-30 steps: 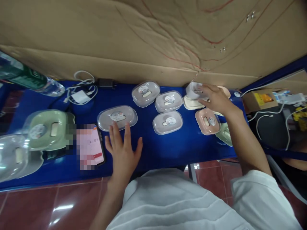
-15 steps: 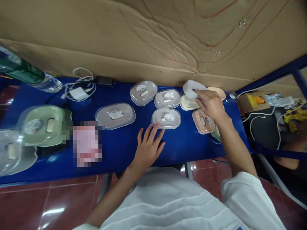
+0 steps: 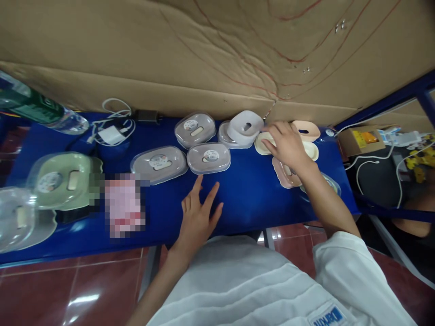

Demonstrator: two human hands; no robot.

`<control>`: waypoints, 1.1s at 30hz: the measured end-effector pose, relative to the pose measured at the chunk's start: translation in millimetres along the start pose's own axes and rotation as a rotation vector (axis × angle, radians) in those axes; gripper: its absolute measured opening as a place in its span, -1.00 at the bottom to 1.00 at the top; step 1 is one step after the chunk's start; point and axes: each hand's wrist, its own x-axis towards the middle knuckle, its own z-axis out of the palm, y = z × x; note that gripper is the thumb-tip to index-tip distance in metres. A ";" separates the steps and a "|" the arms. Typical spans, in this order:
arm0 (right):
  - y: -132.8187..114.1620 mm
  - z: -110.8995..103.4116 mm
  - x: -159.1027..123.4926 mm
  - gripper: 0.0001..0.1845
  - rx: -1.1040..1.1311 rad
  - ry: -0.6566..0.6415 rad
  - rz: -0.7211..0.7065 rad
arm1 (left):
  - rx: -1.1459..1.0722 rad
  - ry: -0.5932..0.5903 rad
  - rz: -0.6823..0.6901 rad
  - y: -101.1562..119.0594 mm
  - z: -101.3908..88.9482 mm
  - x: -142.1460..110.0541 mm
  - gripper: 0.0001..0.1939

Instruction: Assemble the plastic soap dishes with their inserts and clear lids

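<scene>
My left hand [image 3: 199, 210] is open, its fingers spread over the blue table just in front of a grey soap dish [image 3: 200, 165] with a clear lid and round label. My right hand [image 3: 287, 144] reaches over the right side with thumb and fingers apart. It is nearest to a cream soap dish [image 3: 263, 147], which it partly covers. A white oval piece [image 3: 248, 129] with a slot rests tilted on another lidded grey dish [image 3: 226, 138], left of that hand. Under the right wrist lies a pink dish [image 3: 283, 176]; behind it is a peach slotted piece [image 3: 311, 131].
More lidded grey dishes [image 3: 159, 170] and a green one [image 3: 73, 174] stand leftward on the blue table [image 3: 244, 199]. A white charger with cable [image 3: 112, 135] and a bottle [image 3: 37, 106] are at the back left. Cardboard [image 3: 136, 54] walls the back; a blue frame [image 3: 390, 106] stands right.
My right hand has let go of the white oval piece, which now lies farther left on a grey dish. My left hand and the front grey dish have moved left.
</scene>
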 end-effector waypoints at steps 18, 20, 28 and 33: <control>-87.8 1.6 -81.5 -0.68 0.558 -0.135 -0.265 | -0.092 -0.185 0.253 11.8 2.8 6.9 -0.50; -82.8 3.6 -70.7 -0.66 0.430 0.017 -0.126 | -0.090 -0.142 0.233 6.1 3.9 -0.4 -0.64; -50.2 38.8 -7.9 -0.47 0.124 0.043 0.039 | -0.171 -0.082 0.156 -25.7 -16.1 -32.8 -0.77; -85.2 16.1 -51.1 -0.48 0.220 0.161 -0.007 | -0.230 -0.144 0.079 -37.1 -26.5 -31.9 -0.64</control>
